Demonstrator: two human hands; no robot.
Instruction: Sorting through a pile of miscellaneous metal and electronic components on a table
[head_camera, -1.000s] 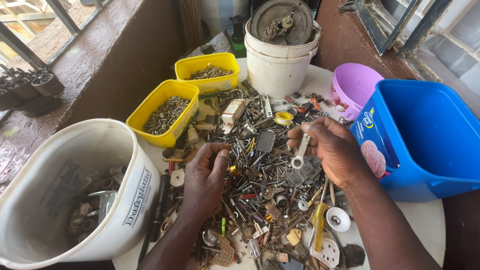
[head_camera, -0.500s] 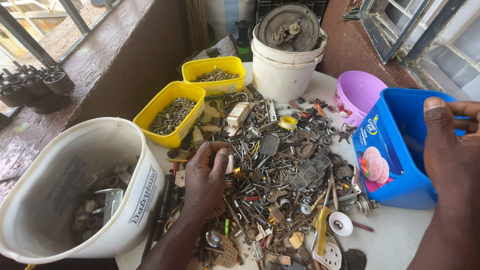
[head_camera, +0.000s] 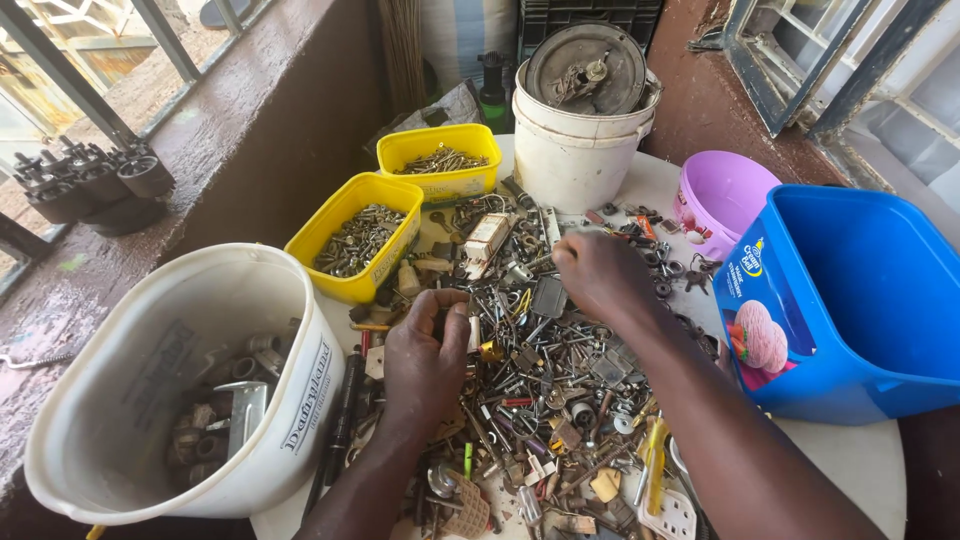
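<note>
- as both hands work over it, a heap of mixed screws, bolts and metal scraps (head_camera: 560, 400) covers the round white table (head_camera: 860, 465).
- left hand (head_camera: 428, 350): resting on the near-left part of the heap, fingers curled around what may be a small pale part at the fingertips; the view is too cluttered to name it.
- right hand (head_camera: 598, 275): reaching to the far side of the heap, fingertips pinched down among the pieces; whether it grasps 1 cannot be told.
- 2 yellow tubs (head_camera: 345, 215) (head_camera: 440, 140) of screws stand at the heap's far-left edge.
- large white bucket (head_camera: 150, 330) holding metal fittings lies tilted at near left.
- blue tub (head_camera: 870, 290) and lilac bowl (head_camera: 730, 190) stand at right; a white pail (head_camera: 575, 150) with a round metal lid stands behind.
</note>
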